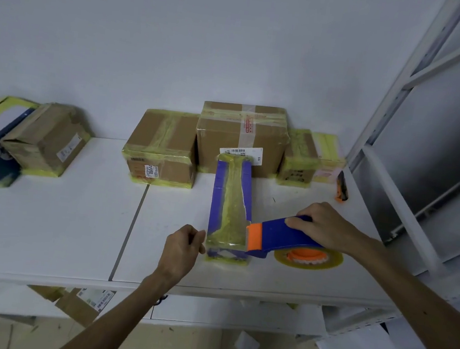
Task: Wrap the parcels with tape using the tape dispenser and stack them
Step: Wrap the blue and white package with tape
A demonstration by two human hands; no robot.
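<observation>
A long blue parcel (220, 196) lies on the white table (73, 228), with yellowish tape running along its top. My right hand (323, 225) grips the handle of the blue and orange tape dispenser (281, 237), whose orange cutter end sits against the parcel's near right edge. The tape roll (309, 258) lies flat on the table. My left hand (183, 248) rests against the parcel's near left corner with curled fingers; whether it pinches the tape edge is unclear.
Taped cardboard boxes stand along the wall: a medium box (163, 149), a taller box (241, 138) and a small box (299, 159). Two more parcels (26, 139) lie at far left. An orange utility knife (342, 187) lies near the metal shelving (427, 139). More boxes sit under the table.
</observation>
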